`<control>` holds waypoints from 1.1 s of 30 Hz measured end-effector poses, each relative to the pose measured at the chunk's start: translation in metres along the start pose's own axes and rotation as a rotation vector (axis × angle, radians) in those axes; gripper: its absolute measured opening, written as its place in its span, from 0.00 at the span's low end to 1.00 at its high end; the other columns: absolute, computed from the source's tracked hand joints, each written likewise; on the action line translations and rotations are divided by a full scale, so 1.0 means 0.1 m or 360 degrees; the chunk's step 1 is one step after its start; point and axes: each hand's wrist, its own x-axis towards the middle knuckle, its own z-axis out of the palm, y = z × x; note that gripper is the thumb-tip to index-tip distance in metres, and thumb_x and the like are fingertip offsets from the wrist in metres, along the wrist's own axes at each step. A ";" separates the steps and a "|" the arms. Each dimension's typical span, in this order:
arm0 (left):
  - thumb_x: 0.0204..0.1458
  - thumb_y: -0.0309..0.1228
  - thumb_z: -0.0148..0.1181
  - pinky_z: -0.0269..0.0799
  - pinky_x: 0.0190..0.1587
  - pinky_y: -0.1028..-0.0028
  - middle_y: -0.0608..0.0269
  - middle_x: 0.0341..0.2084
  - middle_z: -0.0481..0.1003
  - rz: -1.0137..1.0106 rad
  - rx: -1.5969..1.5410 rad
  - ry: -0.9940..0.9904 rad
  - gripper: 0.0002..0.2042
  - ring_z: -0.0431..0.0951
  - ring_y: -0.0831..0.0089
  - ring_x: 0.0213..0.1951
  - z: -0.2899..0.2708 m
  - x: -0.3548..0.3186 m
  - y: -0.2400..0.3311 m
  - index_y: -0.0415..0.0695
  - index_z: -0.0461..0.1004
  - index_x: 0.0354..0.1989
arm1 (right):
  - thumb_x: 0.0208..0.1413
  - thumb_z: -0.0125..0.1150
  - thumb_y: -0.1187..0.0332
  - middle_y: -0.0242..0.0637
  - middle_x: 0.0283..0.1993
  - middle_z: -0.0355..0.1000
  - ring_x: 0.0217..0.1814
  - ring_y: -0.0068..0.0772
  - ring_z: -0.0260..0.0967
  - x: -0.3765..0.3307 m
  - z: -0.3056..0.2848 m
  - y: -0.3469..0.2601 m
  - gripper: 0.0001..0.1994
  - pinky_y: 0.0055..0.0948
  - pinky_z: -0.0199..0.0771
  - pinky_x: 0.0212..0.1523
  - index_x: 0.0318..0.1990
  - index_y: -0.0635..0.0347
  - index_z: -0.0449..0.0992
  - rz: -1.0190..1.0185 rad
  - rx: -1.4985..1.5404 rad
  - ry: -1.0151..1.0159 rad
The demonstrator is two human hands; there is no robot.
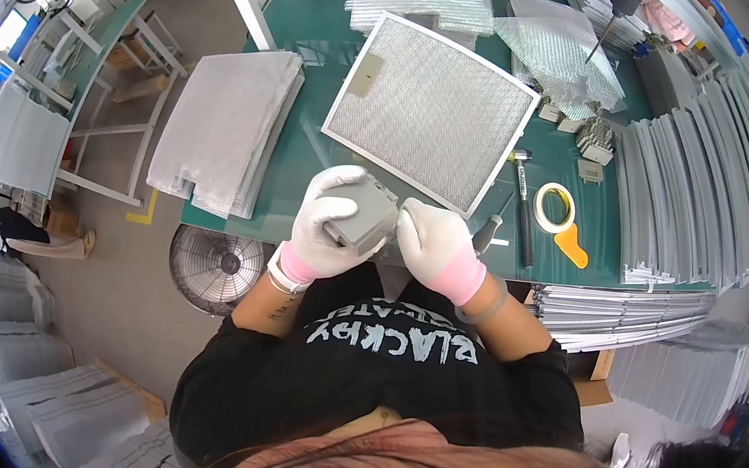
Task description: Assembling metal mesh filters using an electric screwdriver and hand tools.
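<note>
My left hand (328, 219), in a white glove with a pink cuff, grips a grey block-like stack of small plates (371, 215) in front of my body. My right hand (434, 246), gloved the same way, is closed in a fist at the right edge of that stack; whatever its fingers pinch is hidden. Just beyond both hands, a framed mesh filter panel (432, 110) lies slanted on the green table (294, 163). A small tan rectangular plate (366, 75) rests on its left side.
Right of the panel lie a hammer (524, 210), a screwdriver (489, 232), a tape roll (553, 207) and an orange-handled scraper (570, 245). More small grey plates (595, 141) sit behind them. Stacked panels (224, 127) stand left, a long panel row (709, 172) right. A floor fan (222, 270) is below left; a person (7, 222) works far left.
</note>
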 end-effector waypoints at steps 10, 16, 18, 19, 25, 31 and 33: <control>0.37 0.19 0.75 0.79 0.49 0.60 0.46 0.58 0.61 -0.0001 -0.0074 0.0146 0.38 0.75 0.52 0.52 0.01 0.05 -0.02 0.52 0.58 0.56 | 0.65 0.42 0.68 0.52 0.26 0.67 0.30 0.56 0.68 -0.04 0.18 0.32 0.14 0.44 0.69 0.37 0.28 0.66 0.68 0.0129 0.0514 -0.0347; 0.37 0.18 0.75 0.75 0.55 0.55 0.45 0.60 0.58 0.0096 -0.0034 0.0085 0.40 0.69 0.53 0.57 0.04 0.07 -0.04 0.53 0.56 0.57 | 0.65 0.43 0.67 0.47 0.24 0.67 0.28 0.47 0.68 0.04 0.08 0.24 0.15 0.38 0.69 0.36 0.27 0.65 0.68 0.0205 0.0663 -0.0258; 0.36 0.17 0.75 0.75 0.55 0.56 0.44 0.60 0.58 0.0069 -0.0068 0.0158 0.41 0.70 0.54 0.56 0.02 0.24 0.02 0.53 0.56 0.58 | 0.65 0.42 0.68 0.44 0.22 0.67 0.26 0.39 0.68 0.01 0.22 0.46 0.16 0.36 0.69 0.33 0.26 0.65 0.68 -0.0031 0.0507 -0.0238; 0.35 0.17 0.75 0.75 0.55 0.56 0.43 0.60 0.58 0.0021 0.0050 0.0177 0.41 0.70 0.54 0.56 -0.01 0.26 0.05 0.52 0.56 0.58 | 0.65 0.42 0.68 0.44 0.22 0.67 0.26 0.39 0.68 0.05 0.18 0.42 0.16 0.36 0.69 0.33 0.26 0.65 0.68 -0.0038 0.0512 -0.0250; 0.34 0.18 0.76 0.74 0.55 0.57 0.43 0.60 0.59 0.0113 0.0060 0.0043 0.41 0.67 0.55 0.59 -0.01 0.35 0.04 0.52 0.57 0.58 | 0.66 0.42 0.68 0.40 0.21 0.66 0.24 0.33 0.65 0.10 0.18 0.29 0.17 0.33 0.69 0.31 0.24 0.65 0.67 0.0140 0.0728 -0.0156; 0.36 0.17 0.75 0.76 0.52 0.59 0.44 0.60 0.59 -0.0001 0.0036 -0.0080 0.40 0.73 0.55 0.54 0.03 0.34 0.03 0.53 0.56 0.57 | 0.67 0.42 0.67 0.35 0.22 0.66 0.26 0.26 0.64 0.13 -0.06 0.11 0.18 0.31 0.68 0.32 0.24 0.64 0.68 0.0447 0.1034 -0.0093; 0.37 0.15 0.73 0.78 0.51 0.61 0.45 0.60 0.59 0.0148 0.0157 -0.0122 0.40 0.75 0.55 0.52 0.05 0.43 0.02 0.52 0.55 0.57 | 0.67 0.42 0.66 0.34 0.21 0.66 0.25 0.25 0.64 0.08 0.14 0.28 0.19 0.30 0.68 0.32 0.24 0.64 0.68 0.0282 0.0846 -0.0008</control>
